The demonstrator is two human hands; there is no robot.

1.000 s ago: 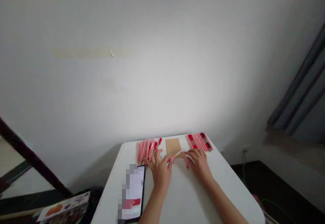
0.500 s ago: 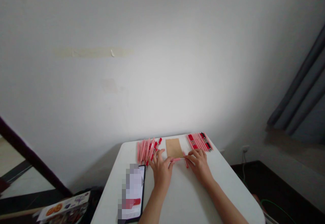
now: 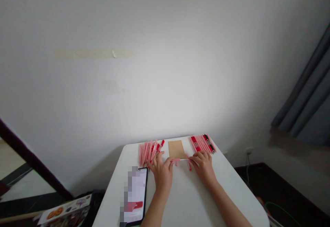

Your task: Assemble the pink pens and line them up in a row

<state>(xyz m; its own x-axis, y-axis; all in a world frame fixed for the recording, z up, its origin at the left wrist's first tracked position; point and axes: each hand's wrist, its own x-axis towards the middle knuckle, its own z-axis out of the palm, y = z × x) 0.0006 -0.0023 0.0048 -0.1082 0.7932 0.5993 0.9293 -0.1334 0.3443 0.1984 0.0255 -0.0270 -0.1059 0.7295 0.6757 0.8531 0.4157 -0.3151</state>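
Observation:
Over the near edge of a brown paper card (image 3: 176,148), my left hand (image 3: 163,173) pinches a pink pen barrel (image 3: 175,160) between thumb and forefinger, its other fingers spread. From the barrel's right end runs a thin white stick, like a pen refill (image 3: 184,159). Its far end is pinched in the fingertips of my right hand (image 3: 203,165). A pink and red pen part (image 3: 189,165) lies on the table just left of my right hand. Beyond my left hand is a loose pile of pink and red pens (image 3: 147,151).
A row of pink, red and black pens (image 3: 202,143) lies at the back right of the white table (image 3: 190,199). At the left edge is a phone (image 3: 138,192) with a lit screen. A wall stands behind the table. A printed box (image 3: 65,208) sits low on the left.
More of the white stick shows between my hands now. My left hand has shifted slightly left with the pink barrel, and my right hand slightly right.

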